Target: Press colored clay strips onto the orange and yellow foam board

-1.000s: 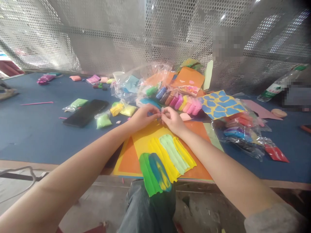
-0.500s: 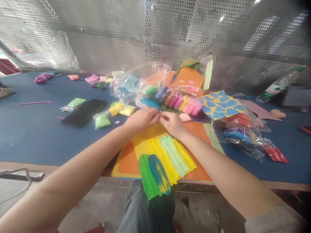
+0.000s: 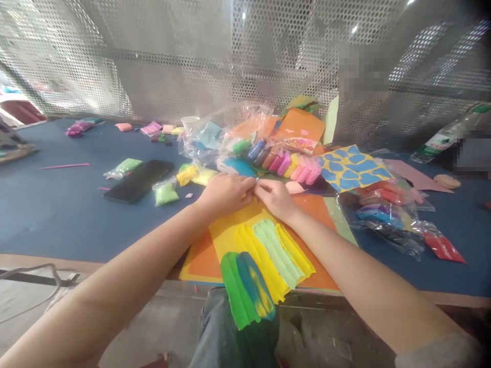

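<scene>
My left hand [image 3: 224, 193] and my right hand [image 3: 275, 198] meet fingertip to fingertip above the far end of a yellow sheet [image 3: 226, 232] lying on an orange sheet [image 3: 201, 258]. The fingers pinch something small between them; what it is stays hidden. On the yellow sheet lie flattened clay strips: yellow [image 3: 259, 258], pale green [image 3: 276, 248], and a green and blue patch [image 3: 245, 289] hanging over the table's near edge. Just beyond my hands sits a row of clay sticks in several colours [image 3: 282, 163].
A black phone [image 3: 138, 180] and small bags of green clay [image 3: 164, 193] lie left on the blue table [image 3: 57, 214]. A yellow sheet with blue hearts [image 3: 351, 168], bagged clay packets [image 3: 387, 214] and a plastic bottle [image 3: 447, 135] are right. Perforated metal mesh [image 3: 153, 61] stands behind.
Both hands stay pinched together at the same spot; the fingers shift only slightly. The camera view has tipped a little downward and to the left.
</scene>
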Action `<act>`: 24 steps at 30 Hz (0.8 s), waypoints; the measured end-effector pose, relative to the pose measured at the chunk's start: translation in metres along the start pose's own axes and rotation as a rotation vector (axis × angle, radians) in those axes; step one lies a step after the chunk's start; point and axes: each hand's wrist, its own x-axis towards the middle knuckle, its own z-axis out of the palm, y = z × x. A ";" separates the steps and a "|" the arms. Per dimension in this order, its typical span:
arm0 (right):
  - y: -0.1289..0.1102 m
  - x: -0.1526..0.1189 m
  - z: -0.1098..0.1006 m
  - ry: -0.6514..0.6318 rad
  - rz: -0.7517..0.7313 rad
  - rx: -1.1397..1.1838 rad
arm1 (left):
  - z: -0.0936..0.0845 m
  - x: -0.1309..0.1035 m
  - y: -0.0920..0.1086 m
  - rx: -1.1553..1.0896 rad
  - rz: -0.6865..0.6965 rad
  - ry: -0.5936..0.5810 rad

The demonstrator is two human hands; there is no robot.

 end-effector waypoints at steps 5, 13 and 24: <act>-0.007 -0.001 -0.001 0.044 -0.006 0.034 | -0.004 0.002 -0.002 -0.537 -0.204 -0.043; -0.008 -0.002 -0.008 0.201 -0.063 -0.206 | -0.002 0.003 -0.002 -0.896 -0.261 0.021; -0.017 -0.002 -0.011 0.010 -0.175 -0.807 | 0.012 0.006 -0.008 -0.806 -0.319 -0.010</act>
